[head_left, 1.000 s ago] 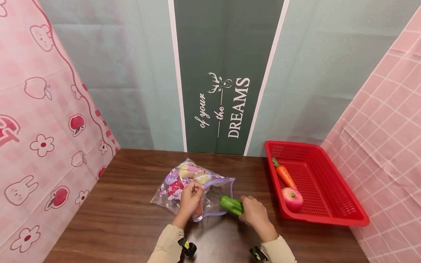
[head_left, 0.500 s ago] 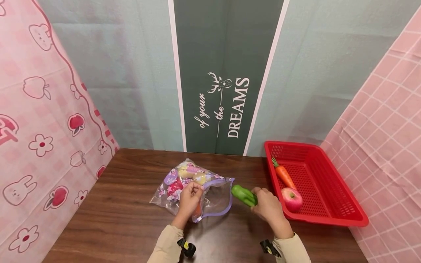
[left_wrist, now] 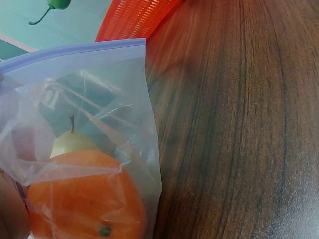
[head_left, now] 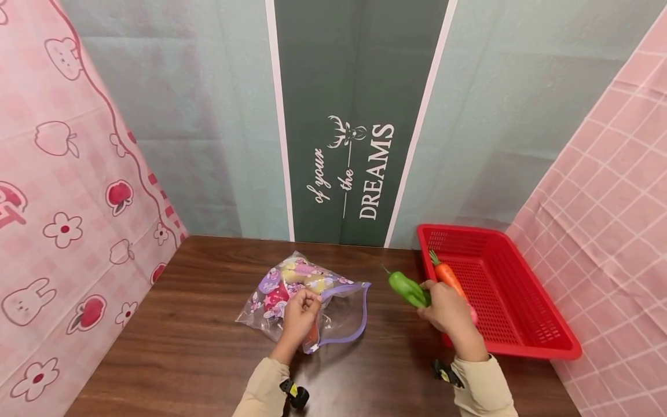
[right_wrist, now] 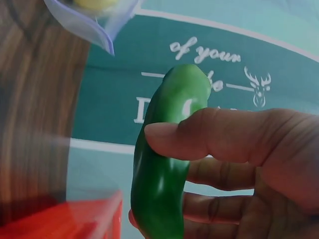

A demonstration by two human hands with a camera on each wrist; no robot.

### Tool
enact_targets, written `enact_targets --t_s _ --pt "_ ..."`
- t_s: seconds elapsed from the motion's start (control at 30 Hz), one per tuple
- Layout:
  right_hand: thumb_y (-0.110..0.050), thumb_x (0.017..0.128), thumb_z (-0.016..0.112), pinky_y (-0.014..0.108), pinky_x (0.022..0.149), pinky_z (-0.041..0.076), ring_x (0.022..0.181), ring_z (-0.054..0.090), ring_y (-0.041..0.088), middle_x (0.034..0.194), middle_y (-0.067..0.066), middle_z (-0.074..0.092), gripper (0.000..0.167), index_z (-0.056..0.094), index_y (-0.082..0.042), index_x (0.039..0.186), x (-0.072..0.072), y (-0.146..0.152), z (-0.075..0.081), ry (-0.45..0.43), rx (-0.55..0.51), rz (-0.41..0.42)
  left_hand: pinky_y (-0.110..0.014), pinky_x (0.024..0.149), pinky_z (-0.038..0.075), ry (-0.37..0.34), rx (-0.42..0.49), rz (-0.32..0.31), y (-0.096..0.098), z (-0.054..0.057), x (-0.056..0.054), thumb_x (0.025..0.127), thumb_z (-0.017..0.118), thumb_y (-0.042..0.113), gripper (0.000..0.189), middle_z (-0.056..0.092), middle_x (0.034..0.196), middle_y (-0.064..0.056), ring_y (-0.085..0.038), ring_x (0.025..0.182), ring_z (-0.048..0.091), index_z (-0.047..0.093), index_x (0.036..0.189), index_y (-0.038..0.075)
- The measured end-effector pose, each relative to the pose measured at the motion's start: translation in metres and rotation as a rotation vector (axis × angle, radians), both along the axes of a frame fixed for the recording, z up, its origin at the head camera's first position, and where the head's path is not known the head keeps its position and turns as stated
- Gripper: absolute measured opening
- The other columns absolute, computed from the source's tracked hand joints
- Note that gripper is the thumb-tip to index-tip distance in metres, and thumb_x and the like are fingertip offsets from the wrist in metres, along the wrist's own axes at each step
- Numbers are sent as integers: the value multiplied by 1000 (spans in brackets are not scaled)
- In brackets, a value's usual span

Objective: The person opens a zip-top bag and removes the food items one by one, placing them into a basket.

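- I see the green pepper (head_left: 408,289) over the table (head_left: 208,330), between the bag (head_left: 269,281) and red basket (head_left: 539,298).
- The right hand (head_left: 452,317) pinches it, with the stem (head_left: 385,269) pointing away.
- The left hand (head_left: 300,315) pinches the bag.
- I see a carrot (head_left: 450,278) in the basket, partly behind the right hand.

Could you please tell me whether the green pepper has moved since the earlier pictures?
Yes: in the head view, the green pepper in the right hand has moved rightward, from the plastic bag toward the red basket.
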State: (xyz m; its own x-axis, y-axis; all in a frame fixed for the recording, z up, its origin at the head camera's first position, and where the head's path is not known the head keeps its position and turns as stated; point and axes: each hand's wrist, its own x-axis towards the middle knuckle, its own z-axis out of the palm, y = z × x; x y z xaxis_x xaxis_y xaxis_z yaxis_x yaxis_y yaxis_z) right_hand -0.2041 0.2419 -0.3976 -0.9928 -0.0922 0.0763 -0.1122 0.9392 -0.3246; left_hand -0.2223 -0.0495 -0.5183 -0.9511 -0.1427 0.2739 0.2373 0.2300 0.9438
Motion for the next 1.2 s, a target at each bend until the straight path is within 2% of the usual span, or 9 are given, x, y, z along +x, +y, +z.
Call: enact_targets --t_s 0.17,0.4,0.57,0.7,0.83,1.03,1.2 --pt "-10 66 78 40 54 41 65 50 24 81 12 58 49 60 6 109 -6 12 11 -37 -15 -30 -21 47 36 -10 -11 3 0 0 0 82 66 6 12 50 60 6 -7 51 43 59 73 10" --pt "-10 68 76 40 55 42 65 51 25 81 15 58 51 56 9 111 -13 29 19 -43 -14 -48 -22 47 37 7 -9 2 0 0 0 82 66 6 12 50 60 5 -6 51 43 59 73 9" --pt "-10 69 75 37 54 42 66 50 25 83 15 59 51 55 10 111 -20 42 19 -70 -63 -64 -20 48 36 17 -7 -6 -1 1 1 82 66 7 11 51 61 4 -6 51 44 59 73 8" --pt "-11 70 74 40 56 44 69 51 27 83 16 59 50 55 11 111 -29 55 18 -93 -84 -71 -20 47 36 13 1 -18 -2 1 2 82 67 7 11 51 61 3 -6 51 44 59 73 7" --pt "-11 71 73 45 61 45 73 53 31 87 20 60 47 57 11 109 -36 67 15 -105 -81 -78 -20 47 36 7 -1 -20 -1 1 3 82 66 8 11 51 61 3 -6 51 44 59 73 7" --pt "-13 71 71 44 62 45 74 52 32 88 21 59 48 57 11 110 -43 82 15 -137 -63 -83 -22 48 38 10 -13 -7 0 0 3 81 66 7 11 51 61 5 -6 51 44 59 73 9" --pt "-15 71 71 49 66 44 80 52 39 93 24 59 48 57 10 110 -48 94 15 -169 -57 -115 -22 48 38 8 -23 -3 0 1 3 82 66 7 11 52 61 5 -7 51 45 59 74 9"
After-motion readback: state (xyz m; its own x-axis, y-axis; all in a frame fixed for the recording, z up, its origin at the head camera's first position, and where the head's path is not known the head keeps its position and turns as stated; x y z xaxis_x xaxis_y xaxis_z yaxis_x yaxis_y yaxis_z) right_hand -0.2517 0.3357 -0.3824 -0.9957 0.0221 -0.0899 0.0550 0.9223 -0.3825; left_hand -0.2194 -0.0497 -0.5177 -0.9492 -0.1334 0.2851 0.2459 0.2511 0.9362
